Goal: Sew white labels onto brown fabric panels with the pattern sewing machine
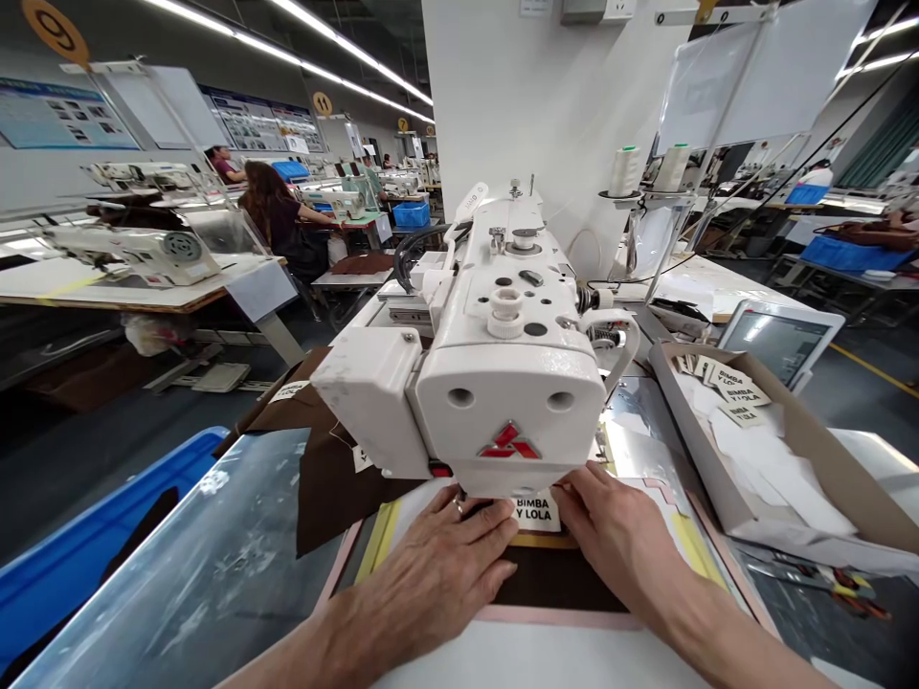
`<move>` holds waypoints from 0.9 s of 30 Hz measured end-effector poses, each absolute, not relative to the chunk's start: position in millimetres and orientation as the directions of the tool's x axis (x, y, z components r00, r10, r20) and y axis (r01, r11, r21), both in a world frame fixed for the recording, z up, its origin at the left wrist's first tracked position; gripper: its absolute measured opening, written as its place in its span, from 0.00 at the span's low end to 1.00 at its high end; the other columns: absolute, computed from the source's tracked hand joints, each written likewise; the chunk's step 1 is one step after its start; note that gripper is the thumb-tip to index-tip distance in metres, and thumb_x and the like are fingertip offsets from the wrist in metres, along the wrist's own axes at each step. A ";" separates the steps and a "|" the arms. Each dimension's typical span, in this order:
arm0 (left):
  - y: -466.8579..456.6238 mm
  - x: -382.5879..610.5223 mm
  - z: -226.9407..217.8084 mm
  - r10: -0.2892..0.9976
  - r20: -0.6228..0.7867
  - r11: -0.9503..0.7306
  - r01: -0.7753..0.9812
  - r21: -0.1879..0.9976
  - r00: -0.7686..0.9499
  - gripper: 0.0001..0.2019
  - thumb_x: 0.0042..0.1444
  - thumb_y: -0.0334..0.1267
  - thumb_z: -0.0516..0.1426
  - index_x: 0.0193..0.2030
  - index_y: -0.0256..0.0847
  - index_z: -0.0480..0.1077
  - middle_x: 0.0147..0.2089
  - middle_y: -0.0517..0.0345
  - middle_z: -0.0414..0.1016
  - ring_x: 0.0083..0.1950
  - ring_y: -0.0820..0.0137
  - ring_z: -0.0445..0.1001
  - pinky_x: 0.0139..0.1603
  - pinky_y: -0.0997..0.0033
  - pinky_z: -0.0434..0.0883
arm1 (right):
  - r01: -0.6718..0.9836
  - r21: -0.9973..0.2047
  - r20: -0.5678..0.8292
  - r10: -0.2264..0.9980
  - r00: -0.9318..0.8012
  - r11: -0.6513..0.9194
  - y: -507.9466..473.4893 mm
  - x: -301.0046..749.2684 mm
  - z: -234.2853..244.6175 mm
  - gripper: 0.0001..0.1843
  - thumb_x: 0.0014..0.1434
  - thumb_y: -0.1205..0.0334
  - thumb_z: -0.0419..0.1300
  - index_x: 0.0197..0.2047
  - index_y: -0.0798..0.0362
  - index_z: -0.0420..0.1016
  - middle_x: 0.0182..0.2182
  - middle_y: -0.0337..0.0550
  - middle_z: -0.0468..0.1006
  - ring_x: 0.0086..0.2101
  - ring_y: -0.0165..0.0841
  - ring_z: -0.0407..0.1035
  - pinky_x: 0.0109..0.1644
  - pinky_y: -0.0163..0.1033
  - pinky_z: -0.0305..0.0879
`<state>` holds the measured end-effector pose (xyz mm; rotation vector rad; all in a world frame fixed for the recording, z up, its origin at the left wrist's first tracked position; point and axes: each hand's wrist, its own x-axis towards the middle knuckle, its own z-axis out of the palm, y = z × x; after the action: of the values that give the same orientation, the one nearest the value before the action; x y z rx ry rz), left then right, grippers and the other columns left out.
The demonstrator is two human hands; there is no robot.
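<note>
My left hand point(452, 565) lies flat, fingers stretched out, on dark brown fabric point(552, 579) below the sewing machine head point(509, 392). Its fingertips touch the left side of a white label point(537, 515) printed "BIMBA Y LOLA". At the label's right edge, my right hand point(610, 526) has its thumb and fingers closed together, pinching that edge. The machine hides the upper part of the label and the needle area. Label and fabric lie within a template frame with yellow strips point(378, 541) and pink edges.
To the right, a cardboard box point(796, 421) holds loose labels and white paper pieces. Behind it stands a tablet-like screen point(782, 335); scissors and small tools point(840, 584) lie in front. More brown fabric point(334, 493) hangs at left, above a blue bin point(107, 536). Other people sit at machines beyond.
</note>
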<state>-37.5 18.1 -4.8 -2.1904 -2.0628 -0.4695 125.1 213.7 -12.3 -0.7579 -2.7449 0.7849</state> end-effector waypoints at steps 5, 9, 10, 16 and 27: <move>17.9 -37.1 -10.1 0.969 0.248 -0.066 0.986 0.156 0.026 0.16 0.75 0.42 0.57 0.65 0.44 0.70 0.65 0.57 0.76 0.61 0.58 0.76 0.71 0.52 0.61 | -0.005 -0.241 0.415 0.099 -0.905 0.971 205.3 143.5 -25.5 0.12 0.74 0.65 0.54 0.52 0.51 0.78 0.49 0.49 0.82 0.50 0.45 0.74 0.53 0.49 0.71; 17.6 -39.1 -14.1 0.985 0.172 -0.042 0.983 0.176 0.011 0.17 0.75 0.44 0.56 0.67 0.47 0.68 0.69 0.59 0.72 0.64 0.57 0.75 0.72 0.50 0.61 | -0.031 -0.151 0.506 0.050 -0.861 0.988 204.2 147.9 -34.8 0.12 0.73 0.65 0.58 0.56 0.53 0.78 0.51 0.46 0.83 0.52 0.45 0.73 0.57 0.51 0.71; 17.9 -39.5 -13.9 0.988 0.156 -0.035 0.981 0.189 0.005 0.16 0.75 0.44 0.56 0.66 0.47 0.68 0.69 0.59 0.72 0.64 0.57 0.74 0.72 0.50 0.61 | -0.029 -0.151 0.504 0.052 -0.862 0.988 204.9 148.4 -35.9 0.11 0.73 0.64 0.58 0.55 0.53 0.78 0.52 0.46 0.83 0.53 0.45 0.73 0.57 0.51 0.71; 21.6 -38.6 -3.5 0.997 0.082 -0.009 0.972 0.233 -0.010 0.16 0.75 0.44 0.57 0.66 0.49 0.68 0.70 0.60 0.71 0.65 0.55 0.74 0.70 0.50 0.64 | -0.019 -0.134 0.447 0.043 -0.893 0.991 209.5 149.4 -32.8 0.14 0.73 0.57 0.61 0.57 0.51 0.77 0.57 0.45 0.80 0.54 0.48 0.72 0.59 0.55 0.69; 24.0 -34.7 3.6 0.998 0.045 0.032 0.957 0.289 -0.047 0.20 0.72 0.44 0.61 0.67 0.45 0.66 0.63 0.56 0.76 0.63 0.55 0.73 0.67 0.53 0.65 | -0.111 -0.242 0.278 -0.041 -0.960 0.964 211.6 129.4 -17.0 0.18 0.73 0.54 0.62 0.60 0.54 0.75 0.57 0.46 0.79 0.51 0.46 0.71 0.55 0.54 0.67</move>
<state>-34.7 24.0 3.6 -2.2772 -2.3703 -0.4034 129.4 211.6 -17.0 0.1124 -2.8416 0.3729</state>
